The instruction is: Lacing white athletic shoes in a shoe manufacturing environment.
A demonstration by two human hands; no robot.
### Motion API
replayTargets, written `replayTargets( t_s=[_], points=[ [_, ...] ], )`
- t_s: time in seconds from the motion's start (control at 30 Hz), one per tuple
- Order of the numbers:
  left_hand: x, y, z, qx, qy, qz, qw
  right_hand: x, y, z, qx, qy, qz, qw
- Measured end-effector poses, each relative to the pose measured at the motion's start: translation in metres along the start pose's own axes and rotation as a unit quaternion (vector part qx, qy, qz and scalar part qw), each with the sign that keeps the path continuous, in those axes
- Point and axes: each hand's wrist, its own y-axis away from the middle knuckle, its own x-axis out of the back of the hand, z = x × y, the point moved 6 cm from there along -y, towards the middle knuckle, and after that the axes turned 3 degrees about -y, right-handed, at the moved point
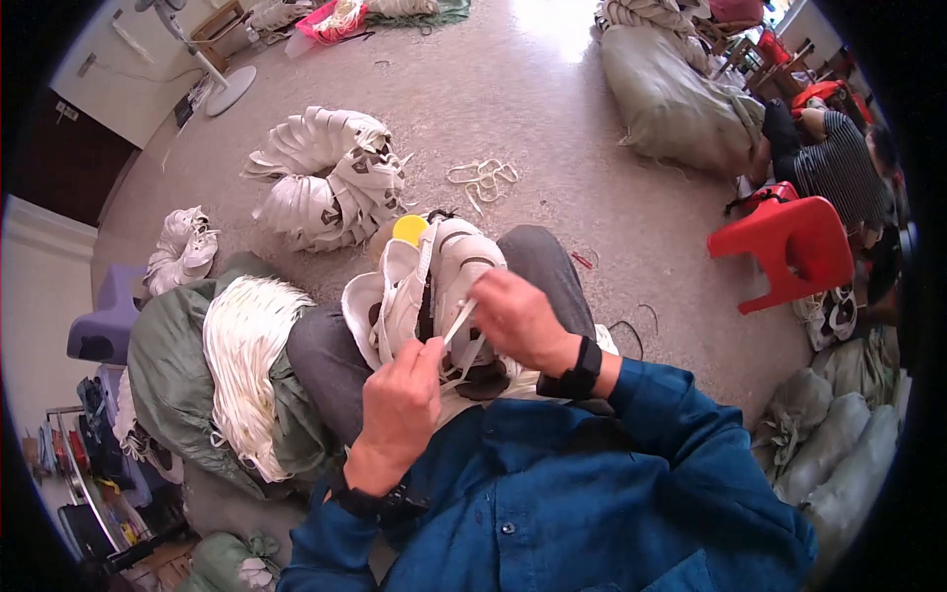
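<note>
Several white shoe uppers [462, 255] lie together across my lap. A white shoelace [457, 324] runs taut between my two hands over the nearest upper. With its fingers pinched together, my left hand [400, 395] grips the lower part of the lace. My right hand [521, 318] is closed on its upper part, close to the upper's side; the fingertips are partly hidden. A yellow round piece [410, 229] shows at the far end of the uppers. Left of my leg, a thick bundle of white laces [252, 360] rests on a green sack [163, 360].
Strings of white uppers [330, 187] lie curled on the floor ahead, beside loose laces [483, 180]. A red plastic stool [784, 242] stands at right, near a seated person [838, 163] and a large full sack [676, 104]. A purple chair [109, 321] is at left; a fan [229, 91] stands far left.
</note>
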Motion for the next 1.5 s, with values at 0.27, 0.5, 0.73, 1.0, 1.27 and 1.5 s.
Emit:
replayTargets(
  t_s=[0.27,0.5,0.73,1.0,1.27,1.5],
  points=[
    [-0.019,0.012,-0.013,0.062,0.114,-0.002,0.992,0.055,0.041,0.083,-0.334,-0.300,0.188,0.873],
    [-0.010,0.013,-0.025,0.091,0.140,-0.001,0.986,0.098,0.066,0.106,-0.377,-0.340,0.336,0.794],
    [-0.029,0.012,-0.040,0.070,0.130,0.001,0.989,0.119,0.090,0.124,-0.374,-0.435,0.324,0.752],
    [-0.050,-0.014,-0.029,0.083,0.106,0.085,0.987,0.130,0.105,0.141,-0.427,-0.340,0.270,0.793],
    [-0.059,-0.024,-0.054,0.223,0.284,0.045,0.932,0.061,0.031,0.021,-0.225,-0.228,-0.007,0.947],
    [-0.067,-0.027,-0.052,0.148,0.211,0.075,0.963,-0.002,0.028,-0.012,-0.133,-0.132,-0.189,0.964]
  ],
)
